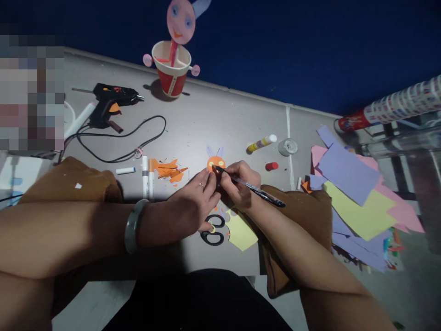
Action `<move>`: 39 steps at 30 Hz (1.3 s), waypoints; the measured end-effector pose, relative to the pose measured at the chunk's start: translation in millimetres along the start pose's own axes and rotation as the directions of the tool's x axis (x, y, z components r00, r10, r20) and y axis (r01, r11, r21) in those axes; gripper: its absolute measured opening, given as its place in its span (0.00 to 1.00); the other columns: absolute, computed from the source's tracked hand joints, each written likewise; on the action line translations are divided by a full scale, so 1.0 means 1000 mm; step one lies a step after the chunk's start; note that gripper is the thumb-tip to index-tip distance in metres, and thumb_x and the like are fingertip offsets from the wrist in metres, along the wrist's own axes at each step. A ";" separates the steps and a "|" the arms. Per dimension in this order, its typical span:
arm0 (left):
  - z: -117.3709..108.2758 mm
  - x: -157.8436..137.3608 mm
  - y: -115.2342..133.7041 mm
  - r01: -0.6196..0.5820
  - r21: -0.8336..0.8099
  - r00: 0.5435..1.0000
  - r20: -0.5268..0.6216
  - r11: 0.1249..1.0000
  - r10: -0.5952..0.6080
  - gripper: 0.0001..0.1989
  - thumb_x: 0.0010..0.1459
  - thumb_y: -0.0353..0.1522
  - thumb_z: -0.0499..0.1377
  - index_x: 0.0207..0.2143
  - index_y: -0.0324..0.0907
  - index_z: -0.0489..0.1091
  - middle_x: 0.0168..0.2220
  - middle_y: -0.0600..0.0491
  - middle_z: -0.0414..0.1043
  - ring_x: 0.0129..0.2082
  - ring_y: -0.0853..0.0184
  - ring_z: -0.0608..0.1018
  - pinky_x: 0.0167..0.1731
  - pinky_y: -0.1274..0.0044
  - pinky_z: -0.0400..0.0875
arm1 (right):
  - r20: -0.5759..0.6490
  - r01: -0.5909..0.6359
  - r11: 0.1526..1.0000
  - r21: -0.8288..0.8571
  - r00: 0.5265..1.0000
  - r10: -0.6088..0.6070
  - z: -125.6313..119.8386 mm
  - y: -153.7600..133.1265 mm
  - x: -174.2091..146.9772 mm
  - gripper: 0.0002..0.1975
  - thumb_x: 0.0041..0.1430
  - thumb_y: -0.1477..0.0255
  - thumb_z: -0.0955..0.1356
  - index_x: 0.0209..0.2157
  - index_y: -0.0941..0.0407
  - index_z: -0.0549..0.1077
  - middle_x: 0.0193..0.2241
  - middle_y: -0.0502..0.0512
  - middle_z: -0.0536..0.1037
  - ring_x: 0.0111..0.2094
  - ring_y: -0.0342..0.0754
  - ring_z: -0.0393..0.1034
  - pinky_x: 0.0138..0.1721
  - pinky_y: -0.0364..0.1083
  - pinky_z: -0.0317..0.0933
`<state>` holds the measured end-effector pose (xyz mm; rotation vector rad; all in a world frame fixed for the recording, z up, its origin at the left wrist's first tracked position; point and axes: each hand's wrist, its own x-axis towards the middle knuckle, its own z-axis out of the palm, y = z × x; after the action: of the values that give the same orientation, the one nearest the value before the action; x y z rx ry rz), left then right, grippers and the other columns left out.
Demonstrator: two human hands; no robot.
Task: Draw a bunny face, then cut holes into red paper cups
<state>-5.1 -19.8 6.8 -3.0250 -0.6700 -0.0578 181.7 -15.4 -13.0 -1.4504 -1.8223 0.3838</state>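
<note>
My right hand (241,181) is closed around a black pen (257,188), its tip at a small orange paper face (220,162) with yellow round eyes and two purple ears. My left hand (193,195) lies with fingers stretched out, the fingertips at the lower left edge of that face. Its thumb reaches down beside black-handled scissors (213,238), whose blades are hidden. Right of the scissors is a cut yellow paper piece (243,232). Orange paper scraps (170,170) lie left of the fingers, next to two white markers (145,177).
A red paper cup (171,83) with a pink face stands at the back. To the left lies a black glue gun (110,96) with a looping cord (163,133). A glue stick (262,143), its red cap (272,166) and a tape roll (288,147) sit right, near stacked purple paper (349,172).
</note>
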 end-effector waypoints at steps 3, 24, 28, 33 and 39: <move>0.000 0.000 0.000 0.000 -0.001 1.000 -0.007 1.000 0.000 0.47 0.48 0.61 0.60 0.54 0.28 0.68 0.62 0.27 0.64 0.63 0.43 0.67 0.66 0.58 0.51 | -0.004 -0.008 1.000 -0.011 1.000 0.008 0.000 -0.001 0.001 0.04 0.56 0.73 0.67 0.30 0.53 0.66 0.21 0.45 0.74 0.19 0.41 0.66 0.23 0.41 0.61; 0.002 0.000 0.001 0.008 0.002 1.000 -0.021 1.000 -0.008 0.49 0.47 0.62 0.60 0.54 0.27 0.68 0.61 0.25 0.65 0.63 0.42 0.68 0.65 0.58 0.53 | 0.034 -0.033 0.999 0.041 0.999 0.032 -0.002 -0.003 0.001 0.04 0.55 0.73 0.67 0.29 0.53 0.66 0.20 0.44 0.72 0.18 0.40 0.64 0.22 0.41 0.59; 0.001 0.000 0.000 0.007 -0.005 1.000 -0.011 1.000 -0.007 0.47 0.48 0.62 0.59 0.53 0.28 0.70 0.60 0.27 0.65 0.63 0.44 0.68 0.66 0.58 0.53 | 0.035 -0.054 0.998 -0.009 0.998 0.055 -0.003 -0.004 0.002 0.04 0.56 0.72 0.67 0.29 0.52 0.65 0.20 0.45 0.73 0.19 0.41 0.65 0.23 0.42 0.60; 0.001 0.000 0.001 0.008 -0.011 1.000 -0.001 1.000 -0.008 0.46 0.48 0.61 0.60 0.53 0.29 0.70 0.61 0.27 0.66 0.63 0.44 0.67 0.66 0.57 0.53 | 0.021 -0.049 0.998 -0.032 0.999 0.050 -0.003 -0.004 0.003 0.05 0.55 0.72 0.66 0.28 0.52 0.64 0.19 0.45 0.73 0.19 0.41 0.65 0.22 0.42 0.59; 0.001 0.001 0.000 0.007 0.012 1.000 -0.005 1.000 -0.007 0.48 0.47 0.62 0.59 0.53 0.28 0.70 0.60 0.27 0.67 0.63 0.43 0.68 0.65 0.57 0.54 | 0.012 -0.047 0.999 -0.021 0.999 0.047 -0.002 -0.003 0.003 0.05 0.56 0.72 0.67 0.29 0.52 0.65 0.20 0.45 0.73 0.19 0.41 0.65 0.23 0.42 0.60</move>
<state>-4.1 -19.6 6.3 -3.0103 -0.6775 -0.0617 180.9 -14.1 -8.9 -1.5101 -1.8098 0.3993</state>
